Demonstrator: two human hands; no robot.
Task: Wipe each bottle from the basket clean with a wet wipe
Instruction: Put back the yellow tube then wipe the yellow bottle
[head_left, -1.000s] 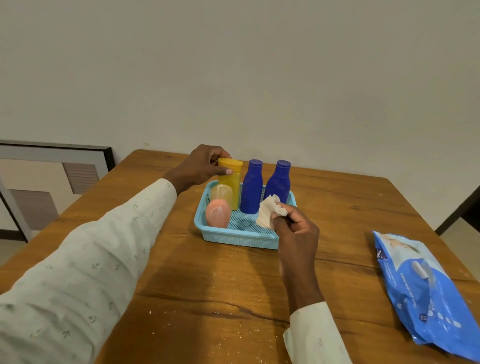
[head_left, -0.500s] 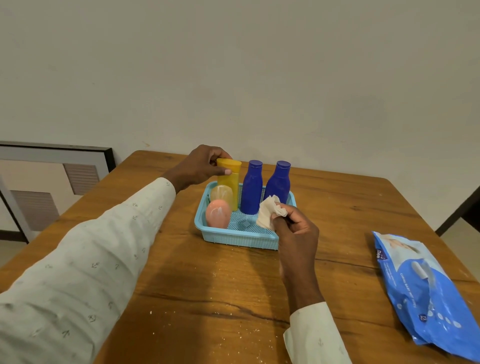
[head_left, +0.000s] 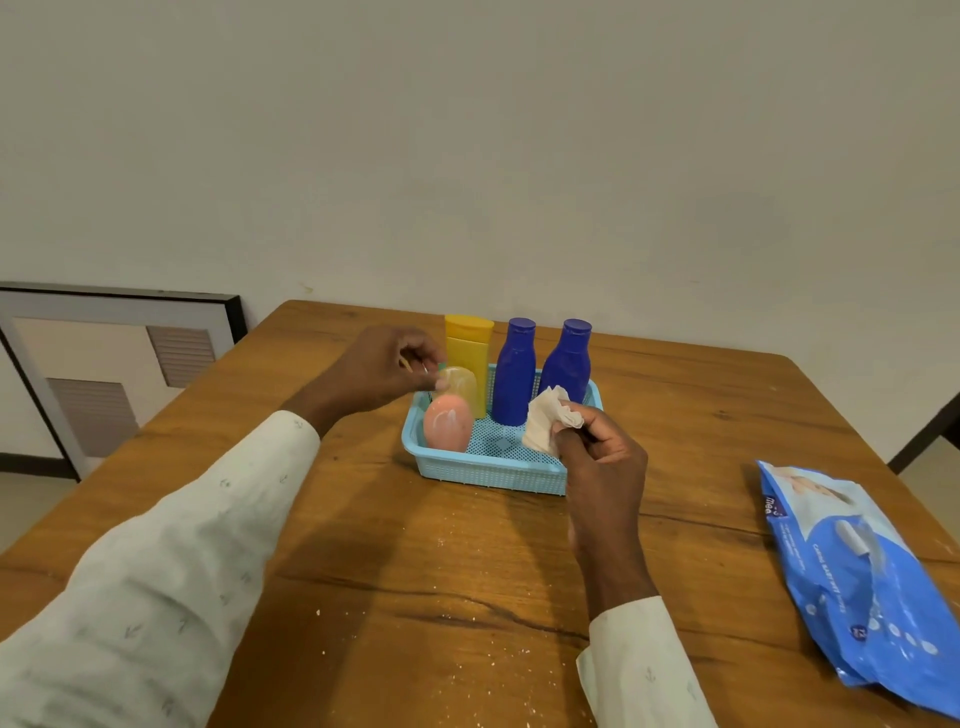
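A light blue basket (head_left: 488, 470) sits mid-table and holds a tall yellow bottle (head_left: 468, 345), two dark blue bottles (head_left: 514, 371) (head_left: 567, 361), a pale translucent bottle (head_left: 461, 383) and a pink bottle (head_left: 448, 422) in front of it. My left hand (head_left: 382, 371) is at the basket's left rim, its curled fingertips pinching the left edge of the pale bottle's top. At the basket's right front corner, my right hand (head_left: 602, 452) grips a crumpled white wet wipe (head_left: 548, 418).
A blue pack of wet wipes (head_left: 857, 577) lies near the right edge of the wooden table (head_left: 415, 571). Pale crumbs dot the wood in front of me. A framed panel (head_left: 119, 353) leans against the wall at the left, beyond the table.
My left hand has let go of the yellow bottle's cap and dropped to the pale bottle in front of it. My right hand with the wipe has stayed put.
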